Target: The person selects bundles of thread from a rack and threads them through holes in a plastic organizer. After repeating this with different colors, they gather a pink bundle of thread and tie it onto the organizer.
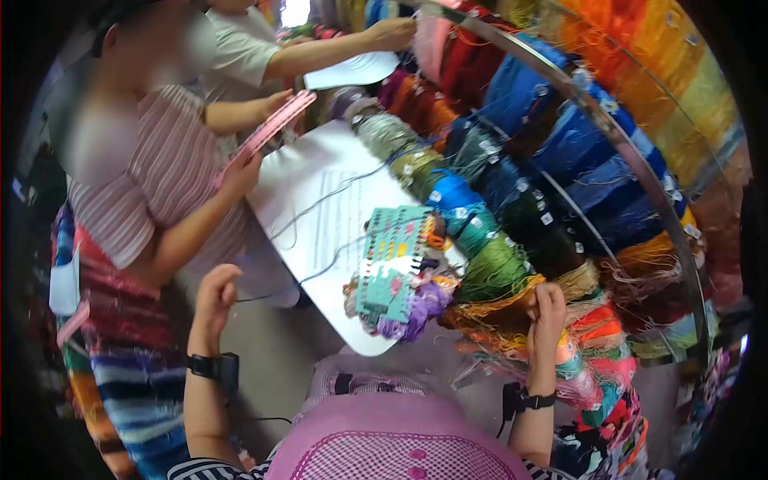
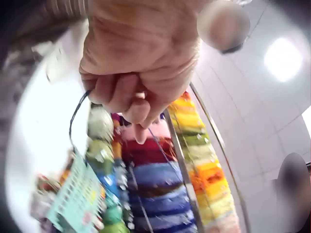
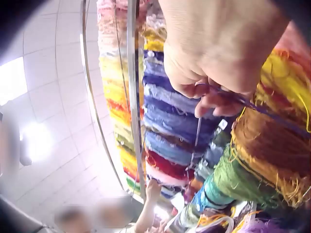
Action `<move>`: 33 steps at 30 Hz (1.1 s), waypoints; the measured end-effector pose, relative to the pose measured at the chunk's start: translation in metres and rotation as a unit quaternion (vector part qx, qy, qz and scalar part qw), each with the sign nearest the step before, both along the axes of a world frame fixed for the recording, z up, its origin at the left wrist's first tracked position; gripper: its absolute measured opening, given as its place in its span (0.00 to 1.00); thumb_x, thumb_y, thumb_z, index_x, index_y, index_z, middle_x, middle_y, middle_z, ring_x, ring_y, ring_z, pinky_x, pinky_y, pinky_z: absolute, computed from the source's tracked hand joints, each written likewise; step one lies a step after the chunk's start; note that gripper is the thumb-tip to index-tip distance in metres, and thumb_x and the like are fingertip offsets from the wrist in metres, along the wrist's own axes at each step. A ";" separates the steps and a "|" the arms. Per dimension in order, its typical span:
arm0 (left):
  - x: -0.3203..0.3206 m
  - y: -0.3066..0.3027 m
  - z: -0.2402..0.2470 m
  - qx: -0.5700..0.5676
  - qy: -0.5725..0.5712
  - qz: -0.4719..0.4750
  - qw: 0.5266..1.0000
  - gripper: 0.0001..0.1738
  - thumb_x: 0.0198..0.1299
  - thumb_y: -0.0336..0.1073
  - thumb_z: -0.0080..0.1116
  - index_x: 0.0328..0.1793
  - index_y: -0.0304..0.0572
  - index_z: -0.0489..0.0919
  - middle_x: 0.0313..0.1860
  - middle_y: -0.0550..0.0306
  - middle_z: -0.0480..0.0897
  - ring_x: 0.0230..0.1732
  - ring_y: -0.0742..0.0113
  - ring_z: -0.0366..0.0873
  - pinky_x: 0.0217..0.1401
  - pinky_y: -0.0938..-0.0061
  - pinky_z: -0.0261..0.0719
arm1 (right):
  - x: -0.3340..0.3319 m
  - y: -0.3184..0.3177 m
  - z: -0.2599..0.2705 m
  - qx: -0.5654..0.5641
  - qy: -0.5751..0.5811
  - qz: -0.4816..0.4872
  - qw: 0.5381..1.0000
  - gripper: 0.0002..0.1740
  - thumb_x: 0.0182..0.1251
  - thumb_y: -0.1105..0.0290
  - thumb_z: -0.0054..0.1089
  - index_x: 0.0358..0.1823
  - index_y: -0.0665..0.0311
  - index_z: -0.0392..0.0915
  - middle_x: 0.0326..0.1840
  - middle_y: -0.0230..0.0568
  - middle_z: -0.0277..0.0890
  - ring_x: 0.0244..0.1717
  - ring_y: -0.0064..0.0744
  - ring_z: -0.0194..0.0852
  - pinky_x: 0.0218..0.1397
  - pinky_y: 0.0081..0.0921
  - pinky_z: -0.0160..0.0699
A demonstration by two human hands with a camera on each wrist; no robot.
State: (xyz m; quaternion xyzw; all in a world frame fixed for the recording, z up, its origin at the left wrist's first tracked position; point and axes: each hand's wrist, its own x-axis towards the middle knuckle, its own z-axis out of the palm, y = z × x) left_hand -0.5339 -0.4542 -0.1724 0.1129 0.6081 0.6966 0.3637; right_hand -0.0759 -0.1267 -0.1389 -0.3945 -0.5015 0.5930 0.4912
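Note:
My left hand, raised left of the white table, has curled fingers gripping a dark thread; its grip point is hidden behind the fingers. In the head view that thread runs over the tabletop towards a teal card with holes along its edges and small strands tied through them. Beneath the card lies a heap of mixed thread, purple at the near side. My right hand, over orange-brown skeins on the right, pinches a dark purple strand that trails to the right in the right wrist view.
Skeins in many colours hang along the right, by a curved metal rail. The white table bears a sheet and another dark thread. A person at left holds a pink card; another person reaches for skeins behind.

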 end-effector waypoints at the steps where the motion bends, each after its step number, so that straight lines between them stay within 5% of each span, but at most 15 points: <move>1: -0.011 -0.032 -0.011 0.013 -0.043 0.074 0.996 0.06 0.61 0.34 0.55 0.31 0.44 0.78 0.13 0.70 0.64 0.11 0.80 0.52 0.15 0.82 0.47 | -0.011 0.004 -0.004 0.007 -0.060 0.017 0.998 0.07 0.71 0.72 0.56 0.32 0.65 0.72 0.27 0.29 0.69 0.30 0.15 0.66 0.33 0.14 0.62; 4: -0.047 -0.140 -0.074 0.023 -0.142 0.278 0.950 0.05 0.61 0.36 0.51 0.32 0.50 0.73 0.16 0.69 0.68 0.10 0.78 0.55 0.11 0.82 0.50 | -0.053 0.008 -0.013 0.103 -0.130 0.046 0.985 0.04 0.70 0.73 0.56 0.38 0.67 0.76 0.31 0.28 0.73 0.32 0.15 0.68 0.36 0.14 0.66; 7: -0.002 -0.115 -0.032 0.082 -0.171 0.262 0.946 0.06 0.64 0.38 0.52 0.34 0.50 0.74 0.17 0.67 0.69 0.12 0.79 0.57 0.13 0.83 0.51 | -0.108 0.005 -0.014 0.167 -0.134 0.104 0.971 0.05 0.69 0.75 0.55 0.42 0.69 0.77 0.39 0.35 0.80 0.34 0.17 0.72 0.42 0.16 0.70; 9: 0.011 -0.083 -0.019 0.139 -0.185 0.077 0.970 0.07 0.66 0.38 0.52 0.34 0.49 0.74 0.19 0.66 0.71 0.14 0.80 0.57 0.15 0.83 0.52 | -0.152 -0.006 -0.013 0.145 -0.093 0.168 0.971 0.05 0.69 0.75 0.55 0.43 0.70 0.75 0.43 0.39 0.82 0.35 0.17 0.75 0.39 0.15 0.72; 11: 0.022 -0.026 -0.019 0.087 -0.118 -0.004 0.989 0.06 0.66 0.37 0.53 0.36 0.47 0.76 0.23 0.67 0.72 0.15 0.82 0.56 0.17 0.84 0.52 | -0.190 -0.010 -0.017 0.078 -0.106 0.230 0.964 0.05 0.69 0.75 0.54 0.43 0.69 0.74 0.42 0.39 0.82 0.37 0.18 0.79 0.34 0.15 0.74; 17: 0.052 0.160 0.002 -0.040 -0.005 -0.142 0.989 0.12 0.64 0.38 0.57 0.47 0.39 0.79 0.27 0.69 0.75 0.17 0.84 0.55 0.19 0.85 0.51 | -0.237 -0.003 -0.056 0.016 -0.102 0.238 0.966 0.05 0.69 0.74 0.55 0.43 0.68 0.73 0.33 0.33 0.81 0.32 0.18 0.77 0.31 0.14 0.72; 21: 0.048 0.242 -0.049 -0.056 -0.019 -0.176 0.983 0.15 0.61 0.37 0.60 0.50 0.35 0.78 0.28 0.66 0.76 0.18 0.83 0.58 0.18 0.82 0.53 | -0.219 -0.005 -0.080 0.047 -0.158 0.253 0.953 0.04 0.67 0.73 0.59 0.39 0.67 0.77 0.30 0.30 0.79 0.30 0.16 0.74 0.33 0.15 0.73; 27: 0.058 0.263 -0.039 -0.069 -0.036 -0.199 0.977 0.13 0.55 0.27 0.63 0.47 0.33 0.80 0.32 0.61 0.80 0.27 0.79 0.73 0.27 0.82 0.69 | -0.216 0.000 -0.057 -0.019 -0.138 0.238 0.961 0.05 0.65 0.73 0.62 0.38 0.68 0.79 0.28 0.27 0.77 0.25 0.11 0.70 0.27 0.13 0.67; 29: 0.060 0.254 -0.047 0.004 0.067 -0.176 0.982 0.11 0.55 0.26 0.64 0.45 0.33 0.81 0.34 0.61 0.81 0.31 0.79 0.76 0.32 0.84 0.73 | -0.227 0.006 -0.051 0.048 -0.158 0.191 0.968 0.06 0.64 0.72 0.63 0.37 0.67 0.80 0.26 0.27 0.77 0.23 0.11 0.69 0.27 0.13 0.68; 33: 0.072 0.231 -0.026 0.014 0.061 -0.221 0.973 0.12 0.57 0.28 0.64 0.47 0.36 0.82 0.31 0.67 0.79 0.32 0.81 0.73 0.36 0.83 0.71 | -0.255 0.002 -0.064 0.147 -0.169 0.150 0.963 0.05 0.62 0.72 0.63 0.35 0.67 0.80 0.24 0.28 0.77 0.22 0.12 0.69 0.25 0.16 0.68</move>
